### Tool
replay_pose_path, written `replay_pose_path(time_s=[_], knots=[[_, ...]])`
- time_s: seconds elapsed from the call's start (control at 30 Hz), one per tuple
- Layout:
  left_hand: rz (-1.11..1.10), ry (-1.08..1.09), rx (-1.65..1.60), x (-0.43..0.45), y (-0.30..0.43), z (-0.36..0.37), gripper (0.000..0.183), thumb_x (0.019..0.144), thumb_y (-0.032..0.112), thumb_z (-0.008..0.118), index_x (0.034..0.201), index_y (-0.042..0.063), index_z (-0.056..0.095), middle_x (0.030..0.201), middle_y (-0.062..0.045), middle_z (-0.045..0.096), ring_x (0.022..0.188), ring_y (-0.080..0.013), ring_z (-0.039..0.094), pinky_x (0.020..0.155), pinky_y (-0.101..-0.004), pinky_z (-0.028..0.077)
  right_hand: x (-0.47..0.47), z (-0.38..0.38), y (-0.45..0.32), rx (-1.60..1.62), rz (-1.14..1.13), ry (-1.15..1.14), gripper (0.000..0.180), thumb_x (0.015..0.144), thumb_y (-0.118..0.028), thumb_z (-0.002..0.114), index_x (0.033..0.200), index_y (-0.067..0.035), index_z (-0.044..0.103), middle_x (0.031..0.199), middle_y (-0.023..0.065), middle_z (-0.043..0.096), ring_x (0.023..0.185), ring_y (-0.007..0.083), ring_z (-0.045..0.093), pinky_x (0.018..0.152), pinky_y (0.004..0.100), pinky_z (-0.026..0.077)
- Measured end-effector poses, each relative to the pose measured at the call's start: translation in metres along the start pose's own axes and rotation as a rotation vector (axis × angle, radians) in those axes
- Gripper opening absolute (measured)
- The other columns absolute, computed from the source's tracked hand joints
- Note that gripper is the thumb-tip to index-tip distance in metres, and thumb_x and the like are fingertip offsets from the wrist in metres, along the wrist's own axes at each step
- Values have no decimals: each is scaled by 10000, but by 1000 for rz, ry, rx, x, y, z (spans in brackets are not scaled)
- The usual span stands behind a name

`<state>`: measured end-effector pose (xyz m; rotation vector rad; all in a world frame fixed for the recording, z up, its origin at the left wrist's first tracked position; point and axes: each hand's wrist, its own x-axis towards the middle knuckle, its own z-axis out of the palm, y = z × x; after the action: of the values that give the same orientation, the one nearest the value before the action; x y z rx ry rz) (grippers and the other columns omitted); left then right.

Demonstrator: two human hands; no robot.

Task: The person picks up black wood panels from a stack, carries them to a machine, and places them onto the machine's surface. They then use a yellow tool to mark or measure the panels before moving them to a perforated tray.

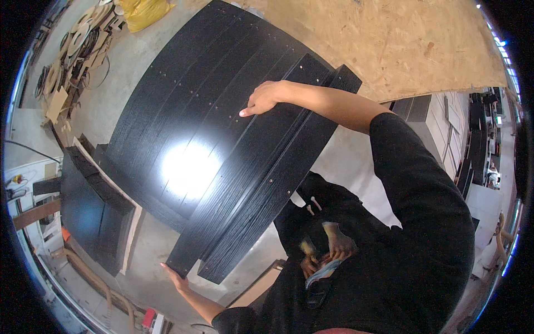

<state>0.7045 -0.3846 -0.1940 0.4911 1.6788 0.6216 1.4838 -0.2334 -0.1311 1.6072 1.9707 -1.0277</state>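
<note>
A long black wood-grain board (233, 154) lies slanting across a wide stack of black panels (179, 104) with rows of small holes. My right hand (265, 99) rests over the board's far edge, fingers bent and one digit pointing left; its underside is hidden. At the board's near left end, my left hand (177, 277) touches the corner with its fingers stretched out; part of it is behind the board. A second black board (258, 208) with holes runs alongside, closer to my body. Glare hides some of the panel surface.
At left, more black panels (91, 208) stand beside a pale edge. Edging rolls and offcuts (79, 50) lie on the floor near a yellow bag (144, 12). A large wooden sheet (388, 41) is at upper right, stacked panels (444, 129) beneath it. A hose (89, 269) runs at lower left.
</note>
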Motion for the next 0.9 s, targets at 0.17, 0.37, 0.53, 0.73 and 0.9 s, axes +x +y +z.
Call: replay_pose_path(time_s=[0.17, 0.37, 0.53, 0.73, 0.9], knots=[[42, -24, -24, -11, -11, 11, 905, 952, 749, 432, 1438, -13, 477, 1435, -146, 551, 1290, -307, 542, 1110, -439, 408, -4, 25, 8, -1, 38, -80, 902, 1001, -724, 137, 1281, -57, 676, 1307, 218, 644, 1301, 422, 532, 1106, 513, 403], [26, -87, -29, -17, -22, 22, 924, 953, 758, 411, 1482, 0, 410, 1477, -148, 488, 1308, -334, 508, 1112, -455, 401, -13, 15, 20, 28, 75, -194, 949, 958, -788, 123, 1395, -93, 597, 1485, 180, 515, 1416, 406, 413, 1186, 512, 313], [-52, -151, -48, -7, -25, 17, 1006, 930, 797, 386, 1557, 13, 315, 1582, -155, 375, 1390, -366, 426, 1136, -493, 370, -16, 22, 25, 50, 88, -180, 951, 946, -805, 132, 1414, -110, 581, 1500, 171, 501, 1420, 403, 406, 1196, 506, 303], [-45, -122, -21, -1, -26, 22, 1013, 914, 815, 389, 1539, 20, 348, 1549, -148, 422, 1361, -365, 452, 1136, -519, 367, -24, 24, 32, 25, 107, -185, 920, 958, -789, 135, 1427, -128, 571, 1498, 171, 503, 1425, 395, 402, 1192, 506, 307], [7, -172, -103, -4, -38, 16, 1004, 903, 820, 402, 1510, 20, 387, 1529, -148, 440, 1375, -349, 439, 1153, -508, 346, -26, 24, 31, 47, 80, -72, 873, 974, -765, 166, 1379, -137, 617, 1430, 182, 565, 1373, 406, 466, 1155, 520, 358]])
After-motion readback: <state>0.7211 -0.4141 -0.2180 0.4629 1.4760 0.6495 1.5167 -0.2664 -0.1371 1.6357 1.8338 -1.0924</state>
